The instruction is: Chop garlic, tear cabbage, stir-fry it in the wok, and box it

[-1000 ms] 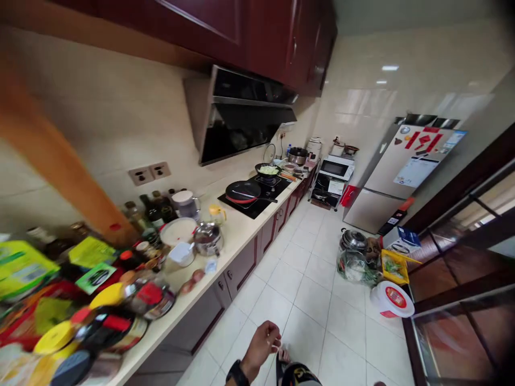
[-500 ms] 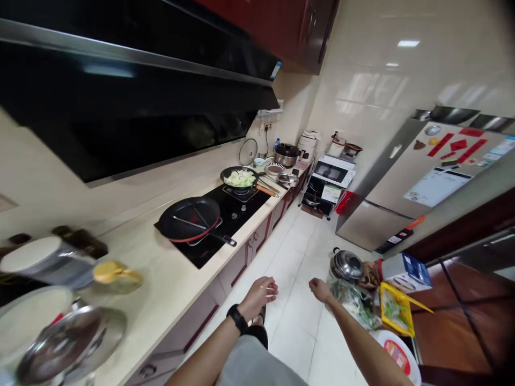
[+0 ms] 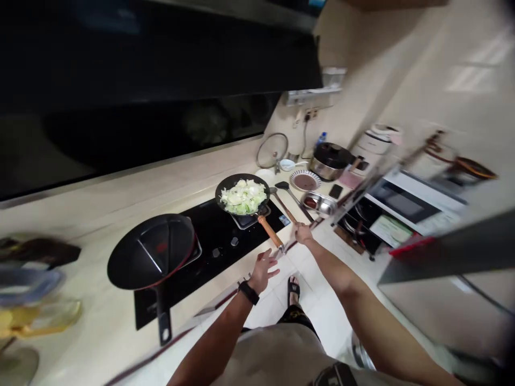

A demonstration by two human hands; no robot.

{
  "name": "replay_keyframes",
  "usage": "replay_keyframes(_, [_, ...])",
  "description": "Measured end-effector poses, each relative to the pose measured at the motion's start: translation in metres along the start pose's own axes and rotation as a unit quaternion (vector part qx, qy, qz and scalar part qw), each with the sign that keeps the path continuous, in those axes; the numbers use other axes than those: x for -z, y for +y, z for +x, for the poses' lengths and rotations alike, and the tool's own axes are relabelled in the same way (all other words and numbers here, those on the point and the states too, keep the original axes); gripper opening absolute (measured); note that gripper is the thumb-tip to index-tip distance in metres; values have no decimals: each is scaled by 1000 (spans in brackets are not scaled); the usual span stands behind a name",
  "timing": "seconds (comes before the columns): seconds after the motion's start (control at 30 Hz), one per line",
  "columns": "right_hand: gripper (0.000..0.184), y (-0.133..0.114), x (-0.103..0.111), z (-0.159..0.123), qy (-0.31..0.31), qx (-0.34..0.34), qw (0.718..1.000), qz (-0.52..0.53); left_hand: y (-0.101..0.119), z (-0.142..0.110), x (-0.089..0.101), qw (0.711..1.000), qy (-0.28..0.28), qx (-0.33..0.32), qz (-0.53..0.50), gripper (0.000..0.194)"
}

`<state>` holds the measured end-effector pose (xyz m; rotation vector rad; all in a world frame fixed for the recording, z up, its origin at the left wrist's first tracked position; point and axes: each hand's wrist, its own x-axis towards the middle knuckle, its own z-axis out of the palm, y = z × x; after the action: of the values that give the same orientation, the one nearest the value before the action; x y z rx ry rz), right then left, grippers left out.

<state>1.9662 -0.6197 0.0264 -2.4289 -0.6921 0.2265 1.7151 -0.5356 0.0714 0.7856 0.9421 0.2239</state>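
My left hand (image 3: 263,269) has its fingers apart and holds nothing, just below the end of the frying pan's wooden handle (image 3: 270,231). Chopped pale green cabbage (image 3: 244,197) fills that black pan (image 3: 220,202) on the far burner. My right hand (image 3: 303,234) is closed at the end of a wooden-handled spatula (image 3: 285,206), which lies on the counter right of the pan. Beside it lies a black spatula (image 3: 295,195). A larger black pan (image 3: 132,252) rests on the near burner, with light streaks reflected inside it.
A glass lid (image 3: 272,150) leans on the wall. Further right are a striped-rim plate of brown sauce (image 3: 304,181), a steel tray (image 3: 325,205), a phone (image 3: 335,191) and an electric cooker (image 3: 330,161). The range hood (image 3: 161,59) overhangs the cooktop (image 3: 209,230); a microwave (image 3: 414,195) stands right.
I have moved forward along the counter to the cooktop. My right hand has reached the spatula's wooden handle, and my left hand has come near the frying pan's handle with fingers spread.
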Motion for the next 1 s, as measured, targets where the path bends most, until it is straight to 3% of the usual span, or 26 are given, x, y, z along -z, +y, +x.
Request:
replay_keyframes(0.07, [37, -5, -16, 53, -45, 40, 998, -18, -4, 23, -21, 999, 7, -18, -30, 32])
replay_keyframes(0.13, [37, -8, -27, 85, -92, 68, 993, -35, -1, 39, -41, 997, 15, -33, -68, 27])
replay_keyframes(0.23, [32, -9, -29, 106, -153, 89, 983, -45, 12, 56, -63, 989, 50, -43, -129, 23])
replay_keyframes(0.3, [34, -9, -17, 112, -179, 100, 978, -45, 21, 65, -71, 984, 86, -43, -150, 23])
replay_keyframes(0.4, [36, -3, 26, 118, -173, 141, 974, -38, 28, 75, -76, 981, 121, -37, -146, 24])
replay_keyframes(0.47, [38, 3, 71, 122, -140, 223, 964, -29, 28, 79, -77, 982, 112, -38, -145, 26])
replay_keyframes(0.57, [46, -3, 139, 122, -137, 376, 915, -51, 27, 80, -78, 982, 115, -47, -142, 26])
replay_keyframes(0.63, [48, -25, 162, 114, -189, 419, 882, -107, 25, 80, -79, 981, 130, -51, -133, 25])
replay_keyframes(0.7, [50, -60, 161, 99, -247, 432, 849, -179, 24, 82, -79, 981, 137, -57, -123, 24])
replay_keyframes(0.77, [52, -102, 140, 81, -277, 424, 825, -249, 22, 83, -79, 983, 135, -65, -110, 23])
replay_keyframes(0.87, [55, -150, 103, 62, -270, 377, 827, -317, 20, 85, -78, 985, 127, -76, -94, 25])
replay_keyframes(0.93, [58, -160, 96, 59, -267, 346, 836, -331, 20, 85, -76, 985, 122, -80, -89, 26])
replay_keyframes(1.0, [54, -151, 111, 64, -274, 337, 843, -317, 20, 84, -72, 986, 123, -81, -81, 26])
